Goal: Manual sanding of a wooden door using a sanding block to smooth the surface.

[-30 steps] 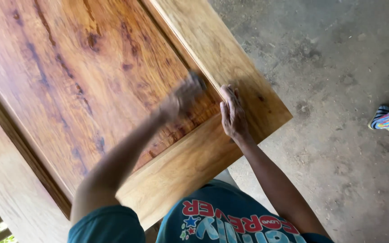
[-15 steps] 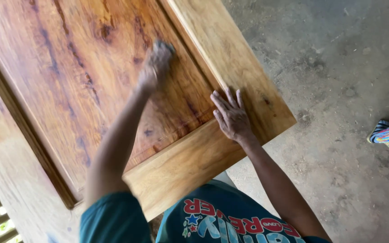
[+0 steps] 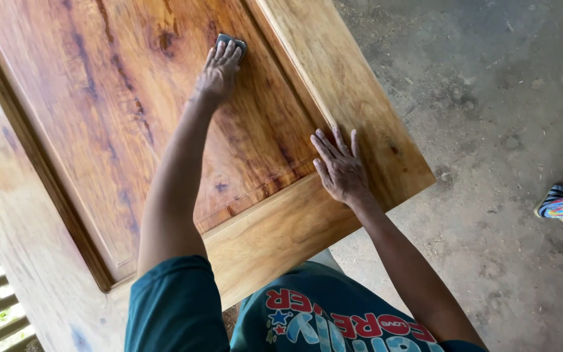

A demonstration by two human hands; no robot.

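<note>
nearest the body, at about five o'clock, the right hand (image 3: 340, 168) lies flat with fingers spread on the pale frame of the wooden door (image 3: 360, 98) — gripping nothing. farther out, toward twelve o'clock, the left hand (image 3: 219, 68) presses a small dark sanding pad (image 3: 232, 42) against the reddish centre panel (image 3: 99, 117), fingers curled over it.

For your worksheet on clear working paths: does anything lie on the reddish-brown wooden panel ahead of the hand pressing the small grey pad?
Nothing visible: the left hand presses the small grey pad directly on the reddish-brown wooden panel, bare around it.
</note>
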